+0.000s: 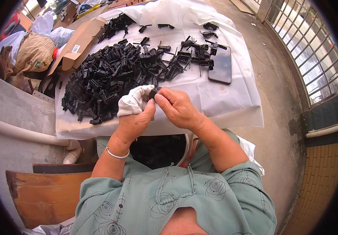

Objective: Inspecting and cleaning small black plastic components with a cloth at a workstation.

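My left hand and my right hand meet in front of me, pinching one small black plastic part between their fingertips. A white cloth is wrapped over the left fingers. Just beyond the hands lies a big heap of black plastic parts on a white sheet. More loose black parts are spread at the far right of the sheet.
A black phone lies flat on the sheet at the right. An open cardboard box and filled bags stand at the far left. A white pipe runs at my left, a wooden board below it. Concrete floor and a metal grille lie to the right.
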`<state>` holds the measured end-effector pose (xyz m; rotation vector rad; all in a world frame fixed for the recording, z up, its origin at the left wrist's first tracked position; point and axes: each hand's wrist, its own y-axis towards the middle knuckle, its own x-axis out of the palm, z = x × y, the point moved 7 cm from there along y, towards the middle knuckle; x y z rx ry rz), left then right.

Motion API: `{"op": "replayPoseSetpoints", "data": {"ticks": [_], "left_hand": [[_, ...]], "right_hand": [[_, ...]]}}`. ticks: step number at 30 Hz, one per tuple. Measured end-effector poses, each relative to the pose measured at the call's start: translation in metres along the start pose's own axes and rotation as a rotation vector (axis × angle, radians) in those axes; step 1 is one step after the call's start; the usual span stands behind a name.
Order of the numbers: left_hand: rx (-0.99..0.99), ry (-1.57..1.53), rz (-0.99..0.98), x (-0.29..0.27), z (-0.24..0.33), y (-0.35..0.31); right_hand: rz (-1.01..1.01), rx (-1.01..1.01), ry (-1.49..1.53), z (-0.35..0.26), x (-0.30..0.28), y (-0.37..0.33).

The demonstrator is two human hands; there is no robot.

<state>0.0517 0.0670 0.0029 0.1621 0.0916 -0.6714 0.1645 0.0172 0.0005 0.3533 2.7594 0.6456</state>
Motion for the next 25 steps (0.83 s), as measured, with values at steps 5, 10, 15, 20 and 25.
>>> {"op": "replayPoseSetpoints", "data": {"ticks": [5, 10, 15, 20, 25], "left_hand": [[0.201, 0.126, 0.077, -0.002, -0.001, -0.002], [0.452, 0.284, 0.183, -0.002, 0.006, -0.004], [0.492, 0.592, 0.13, 0.001, 0.016, -0.006], [0.325, 0.43, 0.119, -0.004, -0.009, 0.005], [0.067, -0.256, 0.097, -0.026, -0.032, 0.008]], "right_hand": [[-0.043, 0.082, -0.028, 0.008, 0.011, -0.002], [0.023, 0.149, 0.122, 0.014, 0.018, -0.005], [0.015, 0.267, 0.211, 0.037, 0.028, -0.005], [0.06, 0.224, 0.093, 0.032, 0.027, -0.001], [0.047, -0.043, -0.074, 0.003, 0.011, 0.004]]}}
